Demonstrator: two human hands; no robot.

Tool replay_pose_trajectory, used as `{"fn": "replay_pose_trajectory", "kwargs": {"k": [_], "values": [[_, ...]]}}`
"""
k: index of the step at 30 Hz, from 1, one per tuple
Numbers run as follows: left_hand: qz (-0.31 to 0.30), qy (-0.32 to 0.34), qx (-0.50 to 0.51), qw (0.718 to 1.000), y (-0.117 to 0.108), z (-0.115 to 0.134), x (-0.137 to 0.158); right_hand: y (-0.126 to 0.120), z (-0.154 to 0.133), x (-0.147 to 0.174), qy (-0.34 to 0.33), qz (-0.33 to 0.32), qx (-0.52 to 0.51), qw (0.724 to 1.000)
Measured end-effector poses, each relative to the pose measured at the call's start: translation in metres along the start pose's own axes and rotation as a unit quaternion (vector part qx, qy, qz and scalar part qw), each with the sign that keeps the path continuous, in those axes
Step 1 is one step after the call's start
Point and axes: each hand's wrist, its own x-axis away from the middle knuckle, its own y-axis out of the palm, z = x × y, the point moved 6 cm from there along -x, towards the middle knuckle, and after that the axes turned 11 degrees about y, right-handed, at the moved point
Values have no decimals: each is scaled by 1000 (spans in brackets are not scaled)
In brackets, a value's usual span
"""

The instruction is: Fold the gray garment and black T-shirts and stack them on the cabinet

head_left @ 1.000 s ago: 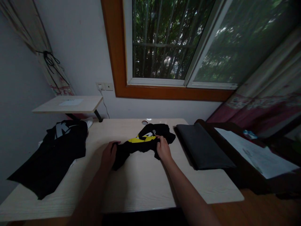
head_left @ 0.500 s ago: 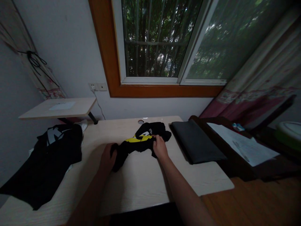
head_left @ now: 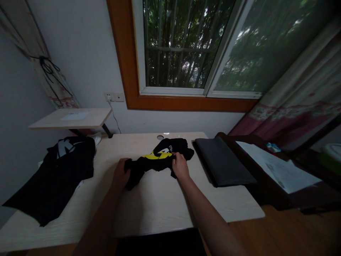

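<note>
The table (head_left: 157, 213) spreads beneath the bunched black-and-yellow garment (head_left: 157, 164). Well left of that garment lies a larger black garment (head_left: 62, 177); just right of it, a dark folder (head_left: 222, 161). The left hand (head_left: 121, 174) curls around the black-and-yellow garment's left end; the right hand (head_left: 181, 167), nearly closed, grips it towards its right end.

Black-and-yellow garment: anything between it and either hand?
Nothing visible: the left hand holds the left end of the black-and-yellow garment, the right hand its near edge. The dark flat case lies to the right, not between.
</note>
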Motion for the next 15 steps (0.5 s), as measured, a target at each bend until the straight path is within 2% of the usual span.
{"fn": "replay_pose_trajectory", "kwargs": {"k": [9,15], "values": [[18,-13,-13,1000,-5,2,-3,-1,-2,2,-24,10,-8,1000],[59,-41,-23,997,-11,-1,-4,2,0,1,-27,9,2,1000]]}}
